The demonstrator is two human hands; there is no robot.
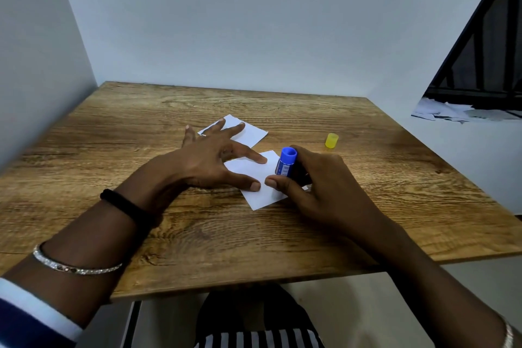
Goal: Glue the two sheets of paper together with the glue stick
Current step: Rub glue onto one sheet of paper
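**Glue stick held down on the nearer sheet**

The person sat at a wooden table (197, 234) with both forearms stretched over it. The left hand (214, 158) lay spread wide, its fingers straight. Its forefinger and thumb pressed flat on the nearer sheet (261, 196) of white paper, which sat near the middle of the tabletop. The other fingertips reached over the farther sheet (250, 134), which lay at about eleven o'clock from the first and a little apart from it. I could not tell whether those fingertips were bearing down on it.

The right hand (324, 186) had its fingers and thumb curled round the blue glue stick (285, 165). The stick stood nearly upright at the three o'clock edge of the nearer sheet, with one round end facing up. Its lower end was hidden by the thumb, so I could not see where it met the paper.

A small yellow cap (331, 140) stood on the table at about two o'clock from the stick, clear of both hands.

The left forearm wore a black band (127, 206) at the wrist and a silver bangle (76, 267) behind it.
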